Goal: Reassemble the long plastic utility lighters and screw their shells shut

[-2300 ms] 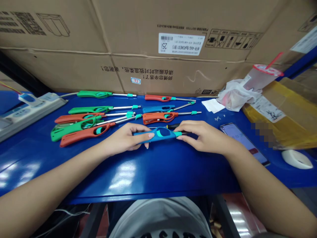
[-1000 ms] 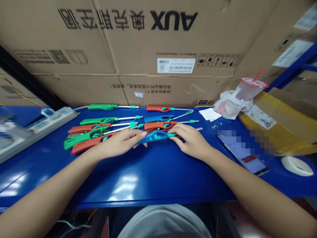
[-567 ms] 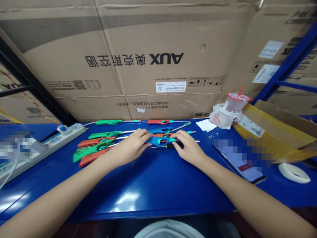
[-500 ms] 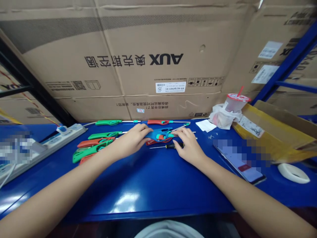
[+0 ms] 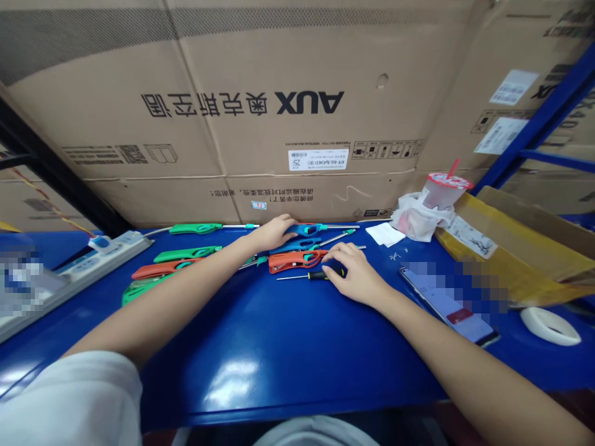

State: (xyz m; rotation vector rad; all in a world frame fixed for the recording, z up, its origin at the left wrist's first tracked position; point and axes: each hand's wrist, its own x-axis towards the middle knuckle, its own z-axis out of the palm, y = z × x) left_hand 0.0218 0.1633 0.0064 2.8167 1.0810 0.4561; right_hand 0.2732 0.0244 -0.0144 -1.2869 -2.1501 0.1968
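Note:
My left hand (image 5: 275, 233) is closed around the rear of a blue long-nosed lighter (image 5: 304, 230), above an orange one at the back of the table. Just in front lies another blue lighter (image 5: 302, 244), its rear partly hidden. An orange lighter (image 5: 290, 261) lies nearer me. My right hand (image 5: 356, 272) is beside its nozzle end, thumb and curled fingers apart; whether they touch it I cannot tell. Under that hand is a screwdriver (image 5: 318, 275) with a black and yellow handle. Left of my hands are green lighters (image 5: 195, 228) and an orange lighter (image 5: 160, 269), partly behind my left forearm.
Large cardboard (image 5: 223, 136) stands behind the blue table (image 5: 260, 347). A power strip (image 5: 116, 254) runs along the left. To the right are white paper (image 5: 385, 235), a bagged drink cup (image 5: 441, 192), a phone (image 5: 450, 310), a yellow-taped box (image 5: 520, 248) and a white ring (image 5: 551, 325).
My left hand has carried the blue lighter away from me to the back. My right hand has let go of its nozzle end and stays near the screwdriver. The view has shifted slightly.

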